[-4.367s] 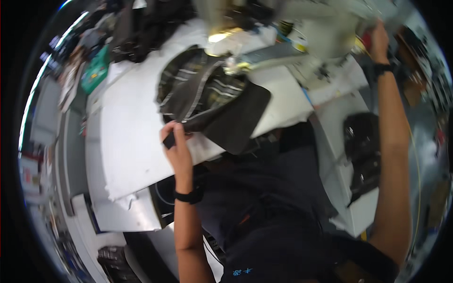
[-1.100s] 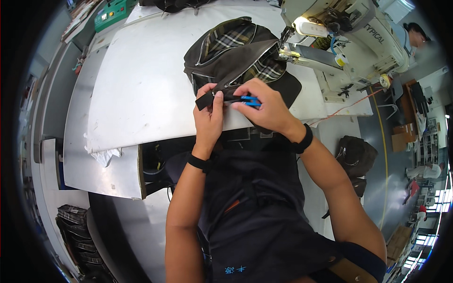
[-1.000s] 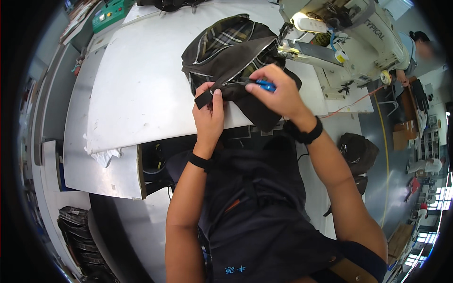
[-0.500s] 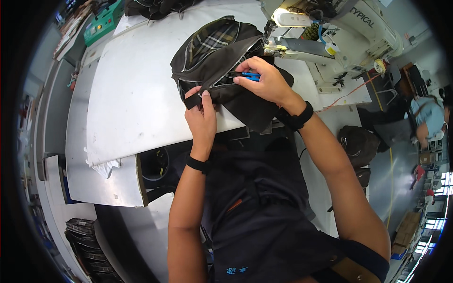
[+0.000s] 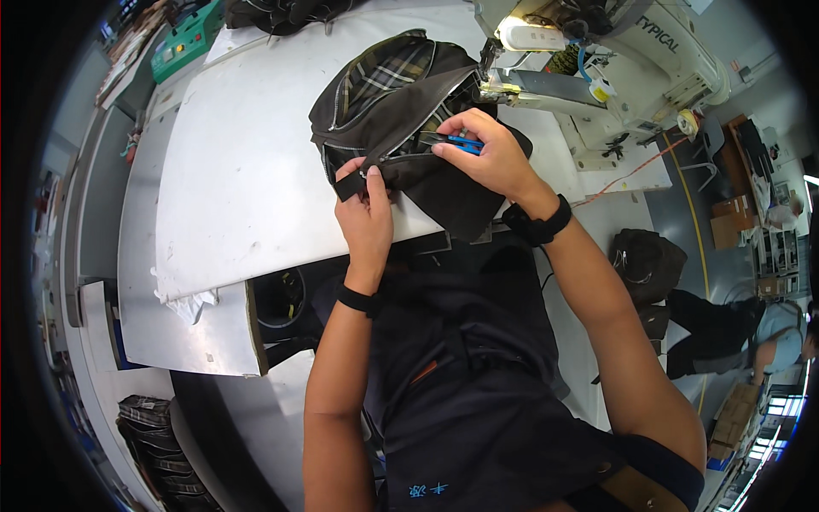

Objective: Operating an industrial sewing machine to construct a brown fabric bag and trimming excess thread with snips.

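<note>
A dark grey-brown fabric bag (image 5: 371,132) with zippers and a plaid lining lies on the white table, partly hanging over its near edge. My left hand (image 5: 367,200) pinches the bag's near left corner, where a black webbing strap end (image 5: 348,185) sticks out beside the thumb. In my right hand (image 5: 495,156) is a pair of blue-handled thread snips (image 5: 465,145); the fingers are closed round them. Their blades point left over the bag's open zipper line, and I cannot tell whether they touch the fabric.
At the right behind the bag stands a sewing machine (image 5: 589,90) with a lit lamp. The white table (image 5: 230,179) stretches left, with a green box-shaped device (image 5: 188,43) beyond it. A bin (image 5: 281,294) sits under the edge. Another person (image 5: 768,341) is far right, near a dark bag (image 5: 646,260).
My right hand and the snips have shifted slightly right and down, away from the zipper. My left hand stays nearly in place. The person at far right has moved lower in view.
</note>
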The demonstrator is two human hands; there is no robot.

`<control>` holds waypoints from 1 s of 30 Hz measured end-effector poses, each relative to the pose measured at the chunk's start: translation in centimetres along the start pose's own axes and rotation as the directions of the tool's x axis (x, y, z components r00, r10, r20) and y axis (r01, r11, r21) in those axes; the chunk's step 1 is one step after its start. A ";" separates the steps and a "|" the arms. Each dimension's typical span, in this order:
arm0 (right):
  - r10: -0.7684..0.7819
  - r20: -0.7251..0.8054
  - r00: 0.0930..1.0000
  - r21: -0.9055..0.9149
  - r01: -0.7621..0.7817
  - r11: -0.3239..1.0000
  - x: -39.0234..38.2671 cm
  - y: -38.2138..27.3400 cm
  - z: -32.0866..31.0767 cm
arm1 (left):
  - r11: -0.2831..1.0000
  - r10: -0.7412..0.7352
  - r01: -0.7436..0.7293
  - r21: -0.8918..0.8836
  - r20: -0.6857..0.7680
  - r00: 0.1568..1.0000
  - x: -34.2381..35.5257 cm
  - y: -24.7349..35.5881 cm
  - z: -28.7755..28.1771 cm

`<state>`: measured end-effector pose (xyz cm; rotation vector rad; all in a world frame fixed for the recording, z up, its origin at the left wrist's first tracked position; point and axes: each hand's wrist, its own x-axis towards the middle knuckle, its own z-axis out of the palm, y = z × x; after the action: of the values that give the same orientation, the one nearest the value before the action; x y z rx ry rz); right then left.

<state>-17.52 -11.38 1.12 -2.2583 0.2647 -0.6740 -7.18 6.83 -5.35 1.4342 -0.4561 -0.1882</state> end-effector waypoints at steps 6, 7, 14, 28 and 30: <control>0.179 -0.173 0.968 0.090 -0.166 0.982 0.4 0.9 -0.9 | 1.000 0.023 -0.023 0.001 0.001 1.000 -0.1 -0.2 0.0; 0.215 -0.144 0.966 0.158 -0.192 0.969 0.5 1.0 -0.9 | 1.000 0.018 -0.018 -0.024 0.000 1.000 -0.1 -0.3 0.0; 0.155 -0.216 0.964 0.240 -0.101 0.965 0.3 0.9 0.5 | 0.999 0.008 -0.008 -0.051 0.009 1.000 -0.2 -0.3 -0.1; -0.144 -0.029 0.989 -0.072 0.141 0.987 -0.9 -2.7 3.3 | 0.991 0.014 -0.005 -0.136 0.061 0.998 -0.2 -1.6 -0.9; -0.144 -0.027 0.989 -0.076 0.142 0.987 -0.9 -3.2 3.3 | 0.995 0.042 -0.036 -0.093 0.063 0.997 -0.1 -1.6 -1.0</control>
<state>-16.50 -6.74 1.16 -2.3558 0.1458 -0.7877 -6.58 7.56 -7.03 1.3309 -0.5217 -0.2221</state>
